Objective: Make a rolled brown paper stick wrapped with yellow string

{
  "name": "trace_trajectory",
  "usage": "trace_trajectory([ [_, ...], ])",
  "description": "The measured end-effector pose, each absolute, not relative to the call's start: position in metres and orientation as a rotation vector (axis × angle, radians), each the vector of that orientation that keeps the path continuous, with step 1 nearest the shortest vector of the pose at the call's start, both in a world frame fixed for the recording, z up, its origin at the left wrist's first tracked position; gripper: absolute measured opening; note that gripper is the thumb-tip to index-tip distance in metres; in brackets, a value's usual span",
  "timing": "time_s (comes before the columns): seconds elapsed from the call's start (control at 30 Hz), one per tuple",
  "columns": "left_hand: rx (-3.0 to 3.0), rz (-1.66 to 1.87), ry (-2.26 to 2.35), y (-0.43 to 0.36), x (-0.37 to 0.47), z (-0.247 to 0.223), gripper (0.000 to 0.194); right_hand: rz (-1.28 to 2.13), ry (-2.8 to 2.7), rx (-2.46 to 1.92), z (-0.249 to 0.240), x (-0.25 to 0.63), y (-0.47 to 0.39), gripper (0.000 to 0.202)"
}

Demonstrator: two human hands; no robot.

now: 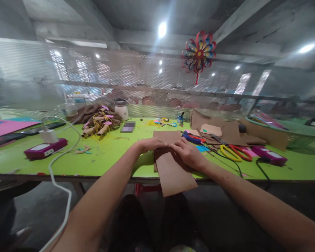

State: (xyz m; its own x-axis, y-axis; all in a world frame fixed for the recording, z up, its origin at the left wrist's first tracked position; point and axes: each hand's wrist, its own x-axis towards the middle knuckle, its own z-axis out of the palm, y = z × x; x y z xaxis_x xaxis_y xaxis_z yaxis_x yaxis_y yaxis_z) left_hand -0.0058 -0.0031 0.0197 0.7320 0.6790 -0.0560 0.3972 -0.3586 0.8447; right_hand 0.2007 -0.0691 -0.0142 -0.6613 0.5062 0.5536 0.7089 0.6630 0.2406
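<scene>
On my head view, the left hand (pixel 153 144) and right hand (pixel 190 154) press together on brown cardboard (pixel 174 173) at the green table's (pixel 112 159) front edge, its lower end jutting past that edge. I can't tell whether either one pinches it. Just right of it I see a blue-handled tool (pixel 190 137), then yellow-and-red-handled scissors (pixel 235 153).

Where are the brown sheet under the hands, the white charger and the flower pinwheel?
Brown sheet (pixel 174 174): head view, on the lower part of its face.
White charger (pixel 48 137): head view, on the side of its body.
Flower pinwheel (pixel 200 54): head view, on its central hub.
</scene>
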Motion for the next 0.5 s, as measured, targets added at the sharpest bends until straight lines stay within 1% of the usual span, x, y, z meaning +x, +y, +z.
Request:
trace_trajectory([
  [0.1,1.948,0.401,0.752,-0.008,-0.007,0.017,0.031,-0.527,-2.393,-0.963,-0.014,0.199,-0.069,0.029],
  [0.2,1.959,0.424,0.782,-0.010,-0.006,0.017,0.028,-0.291,-2.267,-0.971,-0.013,0.199,-0.066,0.023],
  [0.27,1.988,0.429,0.797,-0.010,-0.006,0.018,0.027,-0.051,-2.147,-1.014,-0.008,0.201,-0.061,0.024],
  [0.37,2.011,0.438,0.797,-0.007,-0.008,0.019,0.028,0.431,-2.033,-1.150,0.002,0.206,-0.049,0.032],
  [0.43,2.016,0.447,0.806,-0.006,-0.010,0.019,0.029,0.777,-2.005,-1.205,0.008,0.209,-0.041,0.029],
  [0.5,2.017,0.454,0.816,-0.005,-0.011,0.020,0.029,0.995,-1.953,-1.209,0.009,0.209,-0.034,0.031],
])
